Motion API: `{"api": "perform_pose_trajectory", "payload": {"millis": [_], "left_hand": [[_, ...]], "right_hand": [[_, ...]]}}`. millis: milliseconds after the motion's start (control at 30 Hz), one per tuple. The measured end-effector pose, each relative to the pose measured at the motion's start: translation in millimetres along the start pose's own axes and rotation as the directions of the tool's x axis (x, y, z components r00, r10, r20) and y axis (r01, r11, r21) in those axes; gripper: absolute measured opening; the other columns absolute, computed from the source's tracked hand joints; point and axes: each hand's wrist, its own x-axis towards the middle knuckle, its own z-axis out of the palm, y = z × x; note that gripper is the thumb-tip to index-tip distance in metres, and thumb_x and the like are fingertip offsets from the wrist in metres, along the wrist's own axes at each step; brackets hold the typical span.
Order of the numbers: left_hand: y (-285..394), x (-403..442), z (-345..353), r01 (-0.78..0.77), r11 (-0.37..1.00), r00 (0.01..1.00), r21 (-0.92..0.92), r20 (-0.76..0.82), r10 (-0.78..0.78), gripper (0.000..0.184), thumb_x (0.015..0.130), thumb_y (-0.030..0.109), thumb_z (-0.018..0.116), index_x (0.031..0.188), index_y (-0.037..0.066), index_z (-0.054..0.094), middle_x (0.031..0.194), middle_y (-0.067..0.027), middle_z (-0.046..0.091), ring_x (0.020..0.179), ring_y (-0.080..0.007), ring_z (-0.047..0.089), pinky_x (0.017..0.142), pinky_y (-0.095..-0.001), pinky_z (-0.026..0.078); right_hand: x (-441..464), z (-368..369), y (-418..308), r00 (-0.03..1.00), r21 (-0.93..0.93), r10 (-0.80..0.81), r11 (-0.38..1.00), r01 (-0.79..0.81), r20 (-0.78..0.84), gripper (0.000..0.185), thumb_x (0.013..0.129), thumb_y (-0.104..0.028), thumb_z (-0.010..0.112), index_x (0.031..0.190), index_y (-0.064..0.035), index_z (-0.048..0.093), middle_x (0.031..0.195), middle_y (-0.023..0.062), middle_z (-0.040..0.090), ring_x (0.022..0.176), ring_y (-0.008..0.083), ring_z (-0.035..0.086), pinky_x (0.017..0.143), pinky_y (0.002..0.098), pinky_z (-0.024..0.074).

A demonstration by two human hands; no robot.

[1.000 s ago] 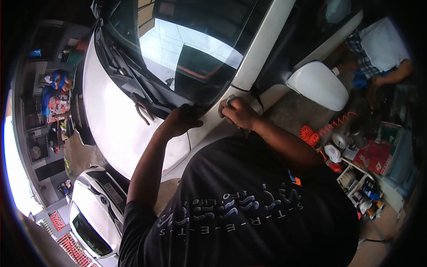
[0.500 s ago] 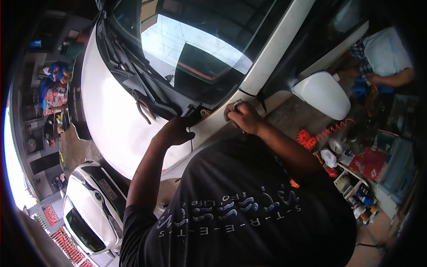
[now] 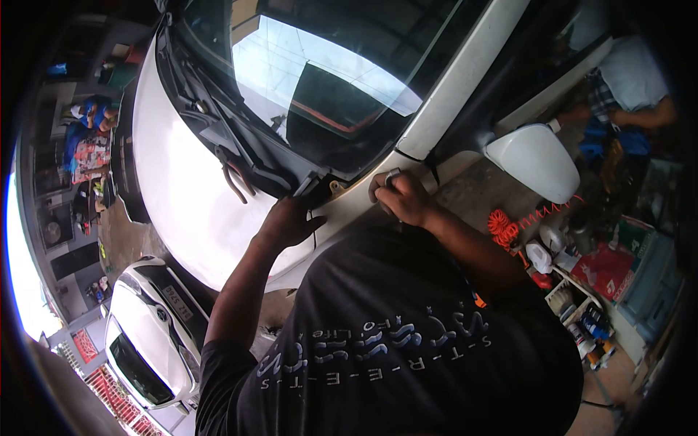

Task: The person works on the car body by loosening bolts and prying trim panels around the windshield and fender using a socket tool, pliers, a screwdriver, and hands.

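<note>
At the rear corner of the white hood (image 3: 182, 196), my left hand (image 3: 289, 221) is at the black plastic cowl trim (image 3: 311, 185) below the windshield. Its fingers look closed on the trim's end, with the thumb held apart; the fingertips are partly hidden. My right hand (image 3: 403, 200) is closed in a fist over the white fender, near the base of the windshield pillar. A grey metal tool (image 3: 393, 174) pokes out above its fingers; most of it is covered. Between my hands, a small brass-coloured bracket (image 3: 337, 187) with a hole shows at the fender edge.
Pliers (image 3: 236, 182) lie on the hood beside the wiper. To the right are the side mirror (image 3: 534, 163), a coiled red air hose (image 3: 502, 227) and a crate of bottles (image 3: 585, 320). Another person (image 3: 640, 80) works beyond the mirror. A second white car (image 3: 149, 334) stands lower left.
My left hand has shifted slightly, its thumb lying closer to the hood. The right fist has turned a little with the tool. The whole view has moved slightly.
</note>
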Motion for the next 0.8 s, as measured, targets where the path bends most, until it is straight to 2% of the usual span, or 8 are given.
{"api": "perform_pose_trajectory", "payload": {"millis": [133,200,333,433,500,600,733,800], "left_hand": [[2,0,0,0.014,0.993,0.999,-0.12,-0.028,-0.017,0.05,0.089,0.027,0.082,0.135,0.012,0.072,0.115,-0.0207,0.077,0.107,-0.0418,0.073,0.095,-0.0453,0.059],[3,6,1,-0.075,0.934,0.991,-0.349,-0.132,0.03,0.049,0.088,0.027,0.085,0.131,0.007,0.073,0.116,-0.0211,0.077,0.111,-0.0403,0.073,0.094,-0.0433,0.059],[9,20,7,-0.132,0.934,0.983,-0.333,-0.162,0.082,0.053,0.086,0.027,0.087,0.13,0.002,0.07,0.119,-0.0211,0.076,0.112,-0.0388,0.073,0.094,-0.0415,0.058],[13,26,12,-0.078,0.904,0.988,-0.42,-0.153,0.014,0.059,0.085,0.028,0.088,0.133,0.0,0.067,0.124,-0.0209,0.074,0.111,-0.0381,0.074,0.093,-0.0412,0.059],[10,30,16,-0.085,0.955,0.991,-0.286,-0.126,0.05,0.064,0.085,0.027,0.088,0.137,0.001,0.063,0.128,-0.0205,0.072,0.114,-0.038,0.073,0.096,-0.0416,0.057],[8,32,27,-0.089,0.919,0.993,-0.385,-0.111,0.049,0.064,0.084,0.026,0.087,0.138,0.002,0.063,0.13,-0.0203,0.071,0.12,-0.0367,0.07,0.101,-0.0425,0.055],[6,36,21,-0.123,0.936,0.992,-0.329,-0.046,0.114,0.063,0.083,0.023,0.086,0.138,0.002,0.063,0.132,-0.0204,0.07,0.126,-0.0358,0.067,0.105,-0.0422,0.053],[4,34,17,-0.158,0.916,0.987,-0.369,-0.039,0.154,0.055,0.084,0.015,0.079,0.135,0.002,0.065,0.133,-0.0213,0.069,0.125,-0.0368,0.067,0.104,-0.0419,0.053]], "right_hand": [[1,1,1,1.0,0.03,0.009,1.0,-0.01,0.011,0.02,0.095,-0.009,0.052,0.083,0.0006,0.064,0.058,0.0008,0.053,0.054,0.0078,0.05,0.053,0.0307,0.0394],[2,1,2,1.0,0.045,0.02,0.999,-0.02,0.011,0.019,0.094,-0.008,0.053,0.083,-0.0004,0.065,0.057,0.0012,0.053,0.054,0.0086,0.05,0.053,0.0317,0.0395],[2,1,1,0.999,0.066,0.038,0.997,-0.038,0.007,0.018,0.094,-0.008,0.054,0.083,-0.0013,0.066,0.057,0.0016,0.053,0.053,0.0093,0.051,0.053,0.0328,0.0397],[2,2,3,0.999,0.057,0.036,0.998,-0.036,0.001,0.018,0.094,-0.009,0.054,0.083,-0.0013,0.066,0.057,0.0015,0.053,0.053,0.0094,0.051,0.053,0.0327,0.0398],[2,1,1,0.999,0.053,0.033,0.998,-0.034,0.008,0.018,0.095,-0.009,0.054,0.083,-0.0014,0.066,0.057,0.0015,0.053,0.054,0.0094,0.051,0.053,0.0327,0.04],[1,2,2,1.0,0.044,0.022,0.999,-0.023,0.007,0.018,0.095,-0.009,0.054,0.083,-0.0017,0.065,0.057,0.0013,0.053,0.054,0.0095,0.051,0.053,0.0327,0.0403],[1,0,2,0.999,0.054,0.031,0.998,-0.032,0.018,0.018,0.094,-0.01,0.054,0.083,-0.0021,0.065,0.057,0.0019,0.053,0.054,0.0102,0.052,0.054,0.033,0.0407],[1,0,1,1.0,0.057,0.021,0.998,-0.022,0.017,0.017,0.094,-0.01,0.055,0.083,-0.0021,0.065,0.057,0.0024,0.053,0.054,0.0104,0.052,0.054,0.0332,0.0407]]}}
